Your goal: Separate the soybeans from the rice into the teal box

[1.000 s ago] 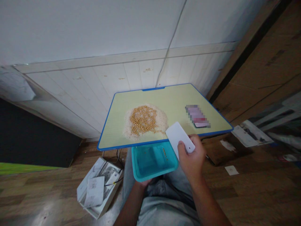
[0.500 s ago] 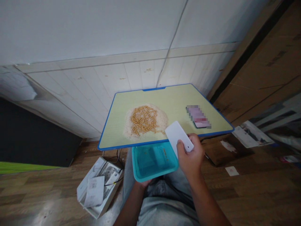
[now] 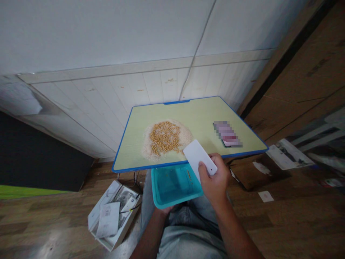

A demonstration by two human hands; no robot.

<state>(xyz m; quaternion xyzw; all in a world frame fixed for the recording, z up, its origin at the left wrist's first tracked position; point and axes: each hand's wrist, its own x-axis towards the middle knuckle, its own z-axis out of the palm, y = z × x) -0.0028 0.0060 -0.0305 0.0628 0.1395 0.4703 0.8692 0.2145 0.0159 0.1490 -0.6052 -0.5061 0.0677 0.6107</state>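
Observation:
My right hand (image 3: 217, 181) grips a flat white plastic scraper (image 3: 198, 158), thumb on top. The scraper's far edge is at the near right side of a pile of yellow soybeans (image 3: 165, 137), which lies on pale grains that look like rice (image 3: 185, 134). My left hand (image 3: 167, 210) supports a teal plastic basin (image 3: 175, 201) from underneath, just below the table's front edge; most of its fingers are hidden. A few beans (image 3: 189, 175) lie inside the basin on the right.
The small table (image 3: 205, 111) has a yellow-green top with a blue rim and stands against the wall. A phone (image 3: 228, 133), partly pixelated, lies on its right side. An open white box (image 3: 115, 216) with cables sits on the floor at left; large cardboard (image 3: 293, 75) stands at right.
My right hand has moved slightly left with the scraper, bringing its edge closer to the pile. The basin and my left hand stay about where they were.

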